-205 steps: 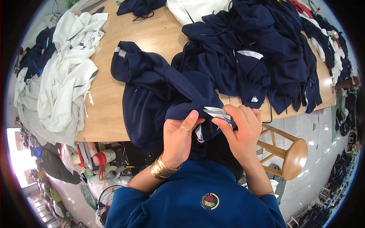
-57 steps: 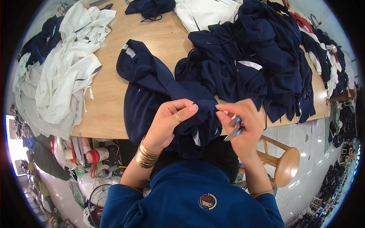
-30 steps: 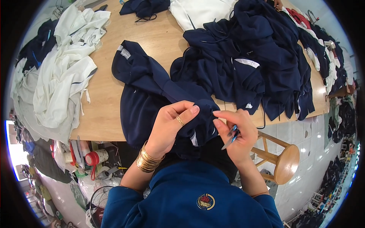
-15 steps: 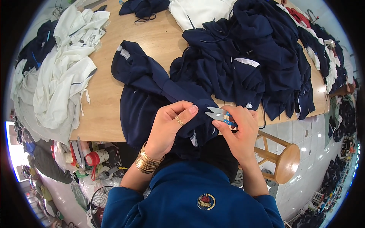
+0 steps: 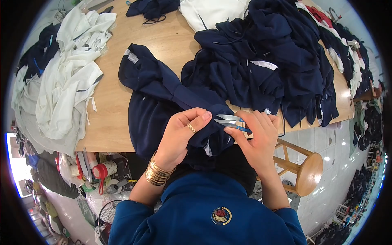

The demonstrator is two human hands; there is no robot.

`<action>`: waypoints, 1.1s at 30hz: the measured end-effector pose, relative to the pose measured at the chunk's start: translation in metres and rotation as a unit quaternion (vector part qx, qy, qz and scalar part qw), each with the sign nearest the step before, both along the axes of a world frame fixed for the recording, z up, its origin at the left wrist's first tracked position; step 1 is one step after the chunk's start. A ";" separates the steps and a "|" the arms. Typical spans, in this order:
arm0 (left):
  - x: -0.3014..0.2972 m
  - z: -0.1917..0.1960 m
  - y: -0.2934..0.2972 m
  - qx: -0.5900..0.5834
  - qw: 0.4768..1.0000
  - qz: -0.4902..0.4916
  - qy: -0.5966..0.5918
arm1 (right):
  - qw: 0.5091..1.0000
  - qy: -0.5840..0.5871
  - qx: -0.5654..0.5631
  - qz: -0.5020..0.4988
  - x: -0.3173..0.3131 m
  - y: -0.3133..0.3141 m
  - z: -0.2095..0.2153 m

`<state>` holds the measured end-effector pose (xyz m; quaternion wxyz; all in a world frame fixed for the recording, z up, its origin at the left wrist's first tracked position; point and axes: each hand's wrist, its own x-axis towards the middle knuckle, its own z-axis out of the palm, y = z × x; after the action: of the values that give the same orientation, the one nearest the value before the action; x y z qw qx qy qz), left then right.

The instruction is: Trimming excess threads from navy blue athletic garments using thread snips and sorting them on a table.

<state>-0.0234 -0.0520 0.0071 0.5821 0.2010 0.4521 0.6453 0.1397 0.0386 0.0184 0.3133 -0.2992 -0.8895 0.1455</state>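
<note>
My left hand (image 5: pixel 181 136) has its grip bunched around a fold of the navy garment (image 5: pixel 163 102) that hangs over the near edge of the table (image 5: pixel 110 118), thumb on top and fingers tucked beneath, pulling the cloth up toward me. My right hand (image 5: pixel 255 136) is wrapped around a small pair of thread snips (image 5: pixel 229 121) with a blue handle, and the silver blades point left at the pinched fold, their tips just beside my left fingertips; I cannot tell whether the blades are touching a thread or only hovering, since any loose end is too fine to make out. So I judge I am in the middle of trimming this one piece, with the cut at this spot not yet clearly made. The rest of the garment is spread flat across the wood, a pale label showing near its far corner. To my right a large heap of navy clothes (image 5: pixel 269 61) lies piled against it, which I take to be either waiting or finished work, though nothing shows which. To my left a mound of white garments (image 5: pixel 69 77) covers the table's end. A wooden stool (image 5: pixel 308 173) stands by my right elbow. By the look of the heaps, a good deal of sorting through is left.
</note>
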 end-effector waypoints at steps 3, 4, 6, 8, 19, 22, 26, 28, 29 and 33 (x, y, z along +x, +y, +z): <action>0.001 -0.001 0.000 -0.017 1.000 0.012 -0.003 | 1.000 0.002 0.007 0.003 0.000 0.000 -0.001; 0.001 -0.001 -0.001 -0.014 1.000 0.005 -0.007 | 1.000 0.000 0.003 0.001 0.000 -0.001 -0.001; 0.001 -0.001 -0.001 -0.010 1.000 -0.002 -0.012 | 1.000 -0.003 -0.002 -0.002 0.001 -0.002 0.000; 0.001 -0.001 -0.002 -0.007 1.000 0.002 0.000 | 1.000 -0.006 0.004 -0.005 0.001 -0.001 -0.001; -0.002 -0.009 -0.001 -0.025 1.000 -0.002 -0.013 | 0.996 0.033 -0.083 -0.029 0.001 0.002 -0.007; -0.002 -0.003 0.002 -0.030 1.000 0.000 -0.006 | 0.967 0.096 -0.233 -0.044 0.002 0.003 -0.007; -0.001 -0.003 0.001 0.000 0.994 -0.001 0.112 | 0.907 0.164 -0.374 0.108 -0.006 0.012 -0.003; -0.006 -0.009 0.002 0.009 0.961 -0.045 0.272 | 0.897 0.150 -0.372 0.184 -0.009 0.019 -0.017; -0.007 -0.003 0.001 0.007 0.945 -0.063 0.321 | 0.897 0.131 -0.355 0.229 -0.009 0.023 -0.025; -0.012 0.001 -0.003 0.054 0.900 -0.005 0.433 | 0.875 0.081 -0.439 0.190 -0.019 0.026 -0.010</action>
<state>-0.0353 -0.0546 0.0078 0.3205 0.4942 0.6229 0.5148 0.1207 0.0650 0.0083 0.1873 -0.2183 -0.7456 0.6011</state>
